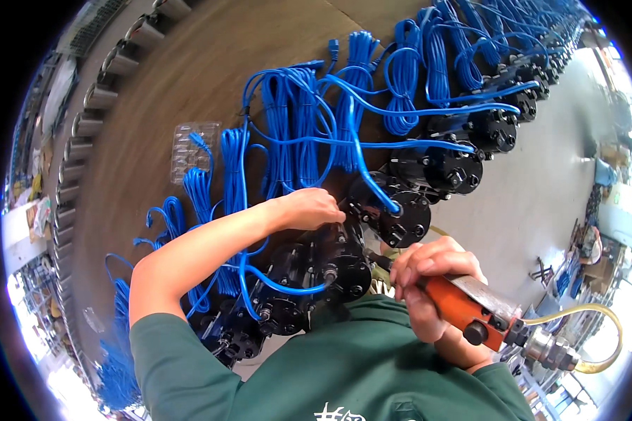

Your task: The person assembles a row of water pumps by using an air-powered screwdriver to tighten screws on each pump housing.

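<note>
My right hand (435,270) is wrapped round an orange air-powered tool (463,309), whose metal fitting joins a yellowish air hose (614,323). The tool's dark nose points left, at the black cylindrical motor (344,270) in front of me. Over the upper side of that motor my left hand (312,209) is closed, its fingertips pinched together close to a small bolt (341,235). What they hold, if anything, is hidden. A blue cable (295,289) runs from the motor's end cap. Beside it on the far right lies another black motor (393,210) with its own blue cable.
Similar motors (491,130) continue in a row to the far right and near left. Coiled blue cables (288,133) lie on the brown table (189,77) beyond them. A clear plastic tray (189,151) sits among the coils. Metal cylinders (98,96) line the table's far-left edge.
</note>
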A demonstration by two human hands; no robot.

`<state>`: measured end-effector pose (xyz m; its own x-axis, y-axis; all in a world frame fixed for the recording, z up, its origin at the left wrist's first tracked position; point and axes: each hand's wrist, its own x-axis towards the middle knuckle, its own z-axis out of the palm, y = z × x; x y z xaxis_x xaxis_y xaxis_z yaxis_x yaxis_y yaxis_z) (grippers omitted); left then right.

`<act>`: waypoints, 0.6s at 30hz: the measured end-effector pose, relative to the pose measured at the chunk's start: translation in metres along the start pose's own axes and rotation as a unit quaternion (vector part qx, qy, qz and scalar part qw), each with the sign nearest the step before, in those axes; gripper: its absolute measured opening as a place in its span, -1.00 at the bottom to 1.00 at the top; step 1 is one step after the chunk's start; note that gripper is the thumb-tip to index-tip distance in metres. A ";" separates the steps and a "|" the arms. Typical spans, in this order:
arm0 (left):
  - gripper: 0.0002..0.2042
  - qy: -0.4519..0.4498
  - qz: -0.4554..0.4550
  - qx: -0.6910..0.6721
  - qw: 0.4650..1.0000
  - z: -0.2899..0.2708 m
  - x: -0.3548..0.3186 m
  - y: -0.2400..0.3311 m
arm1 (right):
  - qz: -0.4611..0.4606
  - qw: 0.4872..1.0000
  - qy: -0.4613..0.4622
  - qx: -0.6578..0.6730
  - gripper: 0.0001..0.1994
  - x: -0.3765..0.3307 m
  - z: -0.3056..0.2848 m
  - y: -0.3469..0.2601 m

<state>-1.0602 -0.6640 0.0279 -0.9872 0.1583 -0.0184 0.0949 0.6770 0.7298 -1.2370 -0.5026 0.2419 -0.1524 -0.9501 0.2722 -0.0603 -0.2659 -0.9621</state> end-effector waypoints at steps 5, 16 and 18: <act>-0.92 0.025 -0.016 0.042 0.999 0.013 -0.005 0.003 | -0.009 0.998 -0.061 -0.005 -0.77 0.009 0.029 0.027; -0.94 0.233 -0.034 0.074 0.969 0.008 -0.034 0.023 | -0.020 0.996 -0.080 -0.031 -0.74 0.004 0.046 0.056; -0.92 0.184 -0.083 -0.008 0.979 0.010 -0.063 0.034 | -0.001 0.999 -0.041 -0.004 -0.72 0.002 0.051 0.053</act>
<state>-0.9935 -0.6438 0.0467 -0.9686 -0.2242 0.1070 -0.0702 0.6601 0.7479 -1.1900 -0.5270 0.1907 -0.0700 -0.9599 0.2714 -0.0679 -0.2668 -0.9614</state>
